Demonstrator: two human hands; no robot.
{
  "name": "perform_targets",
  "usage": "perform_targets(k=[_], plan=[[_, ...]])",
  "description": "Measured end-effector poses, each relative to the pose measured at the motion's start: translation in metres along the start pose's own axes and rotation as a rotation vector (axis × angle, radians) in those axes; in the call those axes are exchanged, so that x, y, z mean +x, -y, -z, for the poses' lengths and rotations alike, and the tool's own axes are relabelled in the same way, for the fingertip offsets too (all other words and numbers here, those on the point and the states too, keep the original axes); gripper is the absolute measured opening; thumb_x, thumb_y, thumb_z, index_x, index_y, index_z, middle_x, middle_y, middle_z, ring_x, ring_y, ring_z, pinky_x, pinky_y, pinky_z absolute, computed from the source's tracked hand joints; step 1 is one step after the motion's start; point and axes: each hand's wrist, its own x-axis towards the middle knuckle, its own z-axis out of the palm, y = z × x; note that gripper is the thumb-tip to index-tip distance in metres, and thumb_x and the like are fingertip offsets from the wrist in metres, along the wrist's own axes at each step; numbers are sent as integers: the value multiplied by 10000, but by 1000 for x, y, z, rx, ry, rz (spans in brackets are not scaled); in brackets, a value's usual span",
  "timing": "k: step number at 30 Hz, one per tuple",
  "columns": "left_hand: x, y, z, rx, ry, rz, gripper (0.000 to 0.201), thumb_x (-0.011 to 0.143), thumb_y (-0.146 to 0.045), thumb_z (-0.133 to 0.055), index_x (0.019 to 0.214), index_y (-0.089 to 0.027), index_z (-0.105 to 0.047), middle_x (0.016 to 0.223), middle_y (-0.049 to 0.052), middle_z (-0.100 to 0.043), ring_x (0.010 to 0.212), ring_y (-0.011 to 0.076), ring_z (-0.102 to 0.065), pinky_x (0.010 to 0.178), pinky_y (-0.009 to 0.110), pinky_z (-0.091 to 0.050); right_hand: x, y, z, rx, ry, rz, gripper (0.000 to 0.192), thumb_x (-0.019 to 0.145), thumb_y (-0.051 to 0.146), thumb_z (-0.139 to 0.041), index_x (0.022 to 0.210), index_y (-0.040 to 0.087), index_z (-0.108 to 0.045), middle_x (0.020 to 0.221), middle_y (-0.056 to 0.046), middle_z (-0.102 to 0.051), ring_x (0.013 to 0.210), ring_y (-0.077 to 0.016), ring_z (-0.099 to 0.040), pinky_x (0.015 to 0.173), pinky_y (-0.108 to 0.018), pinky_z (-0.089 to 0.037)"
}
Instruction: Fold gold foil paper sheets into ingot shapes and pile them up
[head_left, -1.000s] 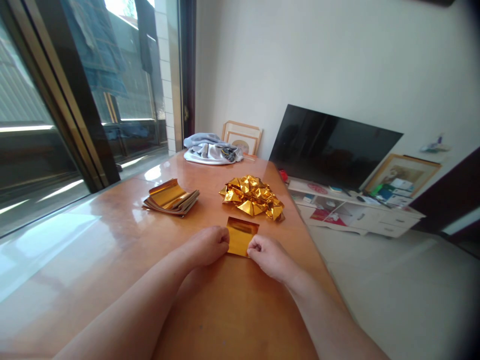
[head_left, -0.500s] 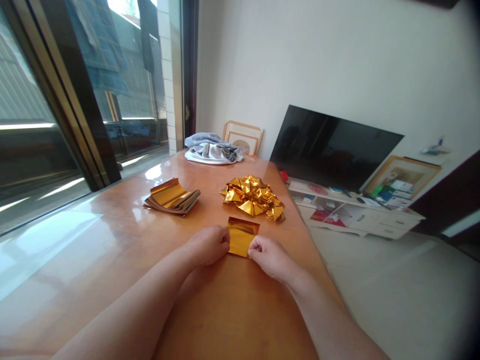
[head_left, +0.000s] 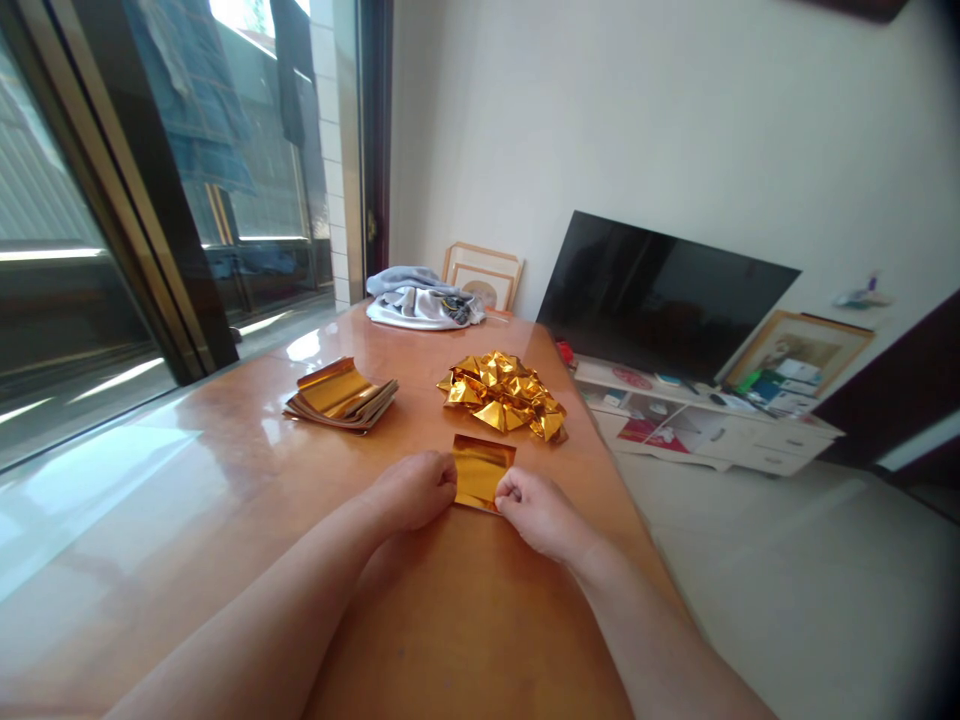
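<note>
A square sheet of gold foil paper [head_left: 482, 472] is held just over the wooden table [head_left: 450, 620]. My left hand [head_left: 421, 488] pinches its left edge, fingers closed. At the lower right corner my right hand [head_left: 536, 508] grips the same sheet with thumb and fingertips pressed together. Beyond the sheet sits a heap of folded gold foil pieces [head_left: 499, 390]. To the left lies a stack of gold foil paper [head_left: 341, 395], its top sheet curling up.
Bundled grey cloth [head_left: 420, 298] lies at the table's far end, near leaning picture frames [head_left: 484, 275]. A television [head_left: 667, 295] stands on a white cabinet [head_left: 739, 435] beyond the table's right edge. Glass sliding doors [head_left: 112, 200] run along the left.
The sheet's near edge now shows a slight bend or crease by my right hand. Both hands keep their hold, and the whole view has shifted very slightly.
</note>
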Motion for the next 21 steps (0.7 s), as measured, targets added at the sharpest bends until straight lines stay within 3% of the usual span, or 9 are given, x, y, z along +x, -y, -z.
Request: perform_targets(k=[12,21], plan=[[2,2,4,-15,28,-5,62,768,-223,-556,795,-200,-607,801,6,-666,735,170,-580,607,248,-365,-4,8,5,-57,3,11,45,816,225,-571,826,216,-614,739,28,-664,636,-119,-550,544,-222,-272],[0,2,13,4,63,-40,166,843,-215,-488,853,-193,-652,874,30,-689,803,187,-609,702,267,-430,-4,6,4,-82,-15,33,42,815,215,-570,821,220,-611,736,34,-654,639,-119,-529,543,-225,-254]])
